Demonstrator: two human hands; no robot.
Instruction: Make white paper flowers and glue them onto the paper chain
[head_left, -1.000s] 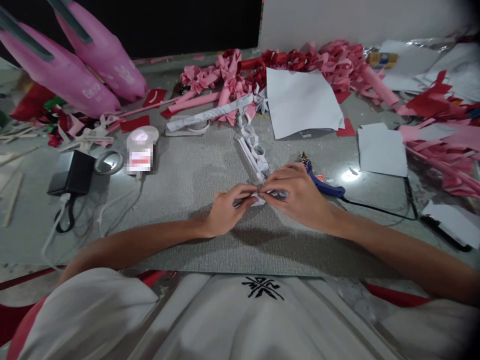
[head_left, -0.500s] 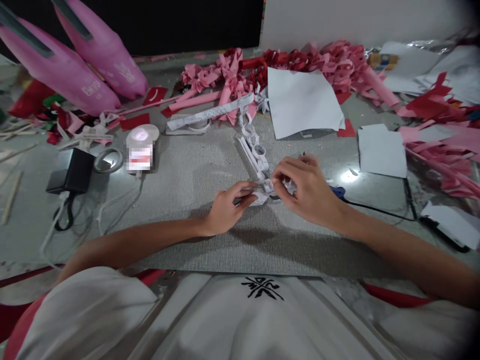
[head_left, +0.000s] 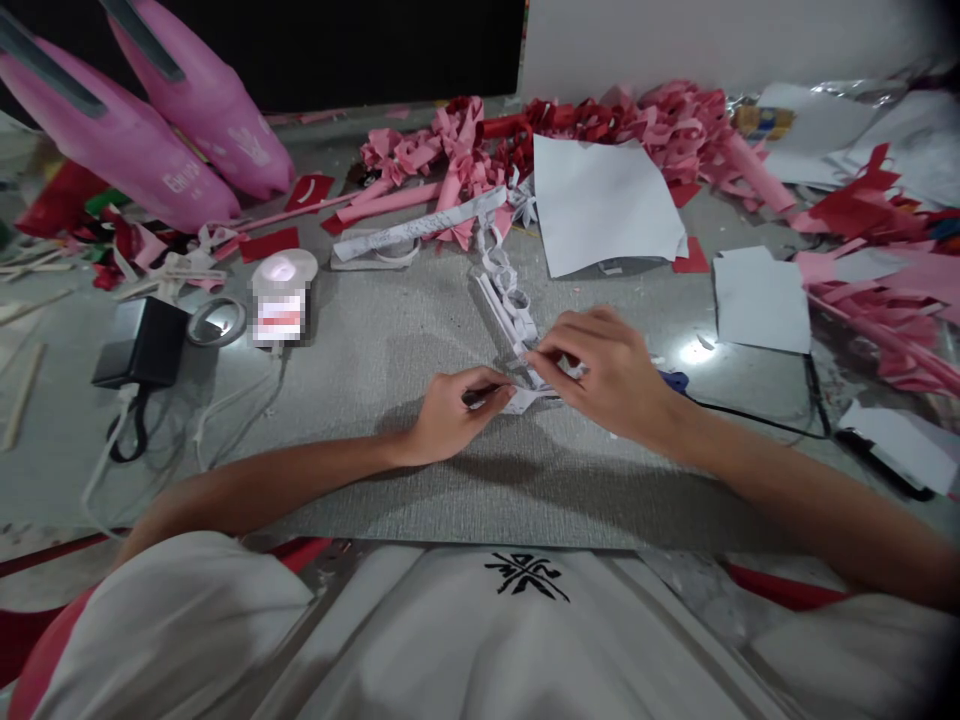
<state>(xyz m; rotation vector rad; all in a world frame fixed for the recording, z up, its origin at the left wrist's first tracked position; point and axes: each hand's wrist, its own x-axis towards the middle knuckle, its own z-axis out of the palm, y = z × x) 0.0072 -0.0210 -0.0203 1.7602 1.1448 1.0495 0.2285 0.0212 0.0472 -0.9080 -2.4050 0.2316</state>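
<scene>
My left hand (head_left: 459, 412) pinches the left end of a small piece of white paper (head_left: 523, 400) just above the table. At the paper's right side, my right hand (head_left: 596, 370) is closed with thumb and fingertips together; what lies between them is too small to make out. Beyond the fingers, a chain of white paper loops (head_left: 516, 297) runs away from me along a narrow white paper strip (head_left: 496, 310). A blue-handled tool (head_left: 675, 381) shows partly behind my right hand, the rest of it hidden.
White sheets (head_left: 609, 205) and heaps of pink and red paper strips (head_left: 679, 130) lie at the back and right. On the left are pink bottles (head_left: 210, 110), a black adapter (head_left: 141, 340), a tape roll (head_left: 216, 321) and a lit device (head_left: 279, 315) with a cable.
My right hand has shifted slightly left and down toward the left fingertips. My left hand keeps its pinch on the paper, almost in place.
</scene>
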